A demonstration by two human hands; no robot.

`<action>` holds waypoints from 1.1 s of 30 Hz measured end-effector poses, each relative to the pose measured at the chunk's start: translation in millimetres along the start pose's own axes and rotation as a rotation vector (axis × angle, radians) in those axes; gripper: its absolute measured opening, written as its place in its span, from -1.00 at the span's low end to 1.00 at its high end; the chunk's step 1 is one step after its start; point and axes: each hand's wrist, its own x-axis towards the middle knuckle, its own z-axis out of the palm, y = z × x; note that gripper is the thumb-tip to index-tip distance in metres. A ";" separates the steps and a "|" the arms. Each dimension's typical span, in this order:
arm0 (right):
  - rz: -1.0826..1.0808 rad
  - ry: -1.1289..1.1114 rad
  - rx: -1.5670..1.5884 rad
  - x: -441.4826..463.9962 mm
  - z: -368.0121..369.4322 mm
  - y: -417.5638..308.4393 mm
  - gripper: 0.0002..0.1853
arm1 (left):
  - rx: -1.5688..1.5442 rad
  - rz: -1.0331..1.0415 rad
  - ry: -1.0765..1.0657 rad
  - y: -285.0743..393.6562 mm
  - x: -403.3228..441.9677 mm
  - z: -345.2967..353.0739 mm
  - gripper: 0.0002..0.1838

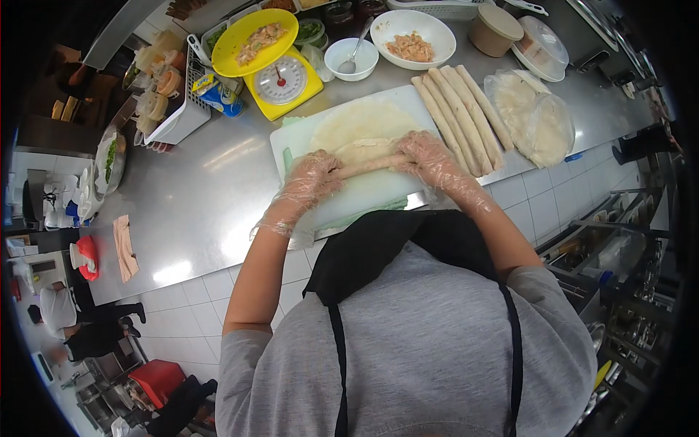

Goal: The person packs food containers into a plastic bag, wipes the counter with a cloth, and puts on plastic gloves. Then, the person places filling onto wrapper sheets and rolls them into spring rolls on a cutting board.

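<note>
A thin, pale round wrapper (pixel 364 120) lies on the white cutting board (pixel 291 138), its near edge turned over into a long roll (pixel 370 167). My left hand (pixel 312 178), in a clear plastic glove, has its fingers curled round the roll's left end. At the right end, my gloved right hand (pixel 432 159) grips the same roll. Both hands partly hide the ends. Several finished-looking long rolls (pixel 466 120) lie side by side to the right of the board. Beyond them, a clear plastic bag (pixel 528 102) covers a stack of pale round wrappers (pixel 542 138).
Behind the board stand a yellow scale (pixel 309 89) with food on its yellow pan (pixel 226 54), a small bowl (pixel 335 54) with a spoon, and a white bowl (pixel 378 33) of chopped filling. A white basket (pixel 171 131) of containers sits left. Other people (pixel 95 320) are at far left.
</note>
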 end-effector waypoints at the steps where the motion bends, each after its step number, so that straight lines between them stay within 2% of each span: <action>1: 0.010 -0.016 -0.004 -3.7 -1.7 2.8 -0.59 | -0.002 0.001 -0.001 1.4 0.2 -0.4 -0.64; 7: -0.014 0.037 0.079 -12.2 -7.5 14.4 -0.61 | 0.101 -0.038 -0.046 25.1 17.1 3.0 -0.62; 8: -0.016 0.035 0.077 -10.5 -11.3 10.9 -0.61 | 0.042 0.058 0.074 22.5 21.8 18.3 -0.61; 9: 0.043 -0.066 -0.029 -4.1 -20.3 0.7 -0.58 | -0.017 0.154 0.197 22.3 27.6 28.9 -0.60; 10: 0.102 -0.168 -0.134 2.1 -25.8 -10.0 -0.54 | -0.020 0.154 0.199 25.6 33.5 34.0 -0.60; 14: 0.034 -0.072 -0.064 24.7 -17.0 -44.1 -0.52 | 0.029 0.150 0.132 25.9 36.9 39.5 -0.64; 17: 0.019 -0.133 -0.058 42.7 -9.7 -30.2 -0.56 | 0.036 0.094 0.143 4.1 14.8 29.3 -0.66; 19: -0.049 -0.286 0.011 61.4 -16.4 -11.0 -0.62 | 0.052 0.070 0.155 -3.2 -3.0 22.5 -0.66; 21: -0.081 -0.060 0.157 87.1 -23.4 -3.2 -0.64 | 0.104 -0.028 0.120 -3.4 -15.2 12.2 -0.61; 23: -0.138 0.165 0.083 121.2 -28.3 1.8 -0.61 | 0.114 -0.061 0.150 -2.8 -21.3 15.1 -0.60; 24: -0.149 0.162 0.084 139.4 -24.8 8.8 -0.61 | 0.127 -0.088 0.176 -2.7 -24.1 16.4 -0.59; 26: -0.037 0.141 -0.098 167.9 -14.3 19.7 -0.54 | 0.116 -0.099 0.254 -0.5 -30.9 23.8 -0.56; 27: -0.049 0.138 -0.099 175.0 -16.3 15.7 -0.54 | 0.105 -0.101 0.326 0.3 -33.7 27.4 -0.53; 29: 0.225 -0.143 -0.288 186.5 -19.8 8.7 -0.43 | 0.109 -0.126 0.401 1.1 -41.1 33.7 -0.49; 33: 0.196 -0.202 -0.340 193.7 -17.1 11.0 -0.39 | 0.099 -0.124 0.539 -3.5 -46.9 38.1 -0.41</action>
